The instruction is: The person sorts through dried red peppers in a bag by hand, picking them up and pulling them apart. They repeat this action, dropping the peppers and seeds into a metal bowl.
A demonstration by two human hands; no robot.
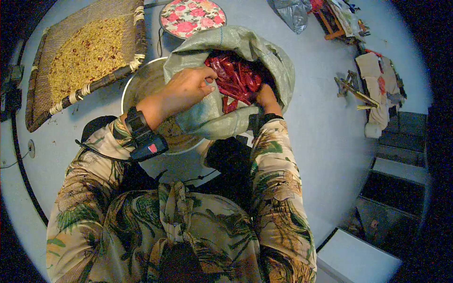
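Observation:
A pale green woven sack (pixel 203 49) stands in front of me with its mouth rolled open. Dried red chilies (pixel 236 78) show inside it. Over the left side of the mouth is my left hand (pixel 188 85), its fingers curled in toward the thumb. Whether anything is between those fingertips I cannot make out. My right hand (pixel 267 96) reaches into the right side of the sack, at the edge of the chilies, and its fingers are mostly hidden. Partly behind the sack sits a wide round basin (pixel 141 85) with a pale rim.
At the upper left lies a framed woven tray (pixel 134 28) spread with yellow bits and seeds. A round stool with a floral top (pixel 193 18) stands beyond the sack. A grey plastic bag (pixel 290 14) lies farther back. Cloth-draped items (pixel 377 80) and dark steps (pixel 401 141) are at right.

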